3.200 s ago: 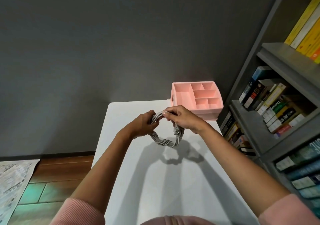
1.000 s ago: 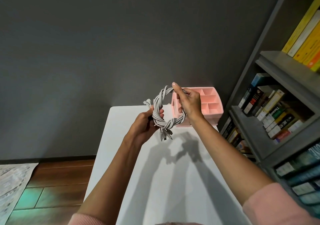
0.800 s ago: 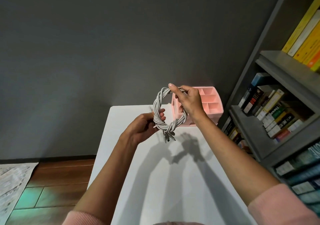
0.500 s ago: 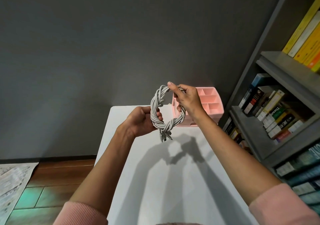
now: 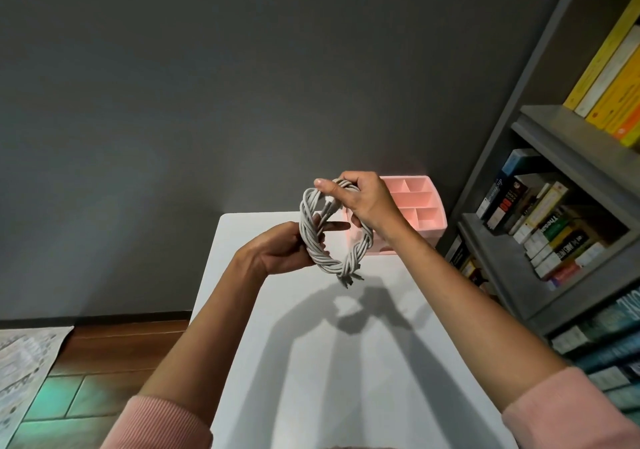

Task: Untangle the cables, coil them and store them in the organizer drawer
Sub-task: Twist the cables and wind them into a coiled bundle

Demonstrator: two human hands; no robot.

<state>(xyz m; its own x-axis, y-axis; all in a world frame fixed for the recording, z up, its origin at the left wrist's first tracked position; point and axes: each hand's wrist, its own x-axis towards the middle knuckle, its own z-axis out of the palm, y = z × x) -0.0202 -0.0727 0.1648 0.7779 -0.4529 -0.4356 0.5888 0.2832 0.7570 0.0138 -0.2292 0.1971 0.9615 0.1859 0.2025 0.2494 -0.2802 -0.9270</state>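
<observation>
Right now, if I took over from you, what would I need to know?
Left hand grips the left side of the cable coil; right hand pinches its top.
The coil is held in the air above the white table, twisted into a ring, with loose ends sticking out at the bottom.
The pink organizer stands at the table's far right corner, behind the right hand. The top compartments that show look empty.
Done: cables wound into one ring.
Left: probably tuck the ends in, then put the coil in the organizer's drawer, which I cannot make out from here.
</observation>
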